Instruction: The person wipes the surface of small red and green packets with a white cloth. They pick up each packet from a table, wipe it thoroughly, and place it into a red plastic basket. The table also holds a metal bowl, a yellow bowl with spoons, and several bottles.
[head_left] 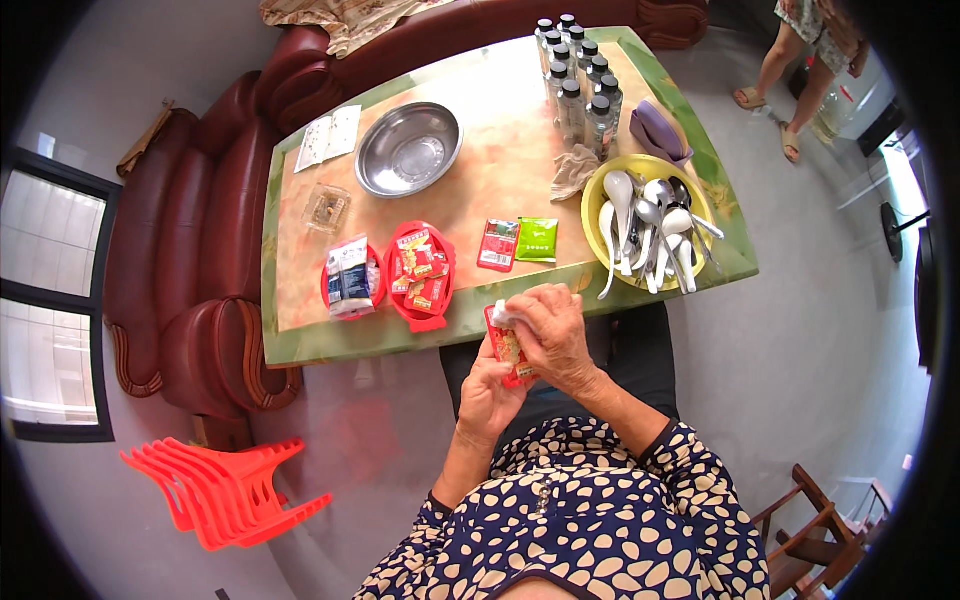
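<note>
Beside the green-bordered, peach-marbled worktop [500, 170], a flat, red rectangular pack [507, 346] just off its near edge.
The left hand [489, 396] has its grip closed around the pack's lower end; the right hand [556, 335] pinches a crumpled white wad [502, 313] at its top. Light strokes, pack braced, would likely wipe best. Its yellowish markings are too small to read.

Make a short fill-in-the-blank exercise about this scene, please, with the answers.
1. The left hand holds a packet whose main colour is ____.
2. The basin that contains the spoons is coloured ____.
3. On the table, the bottles have caps coloured ____.
Missing words: red; yellow; black.
</note>
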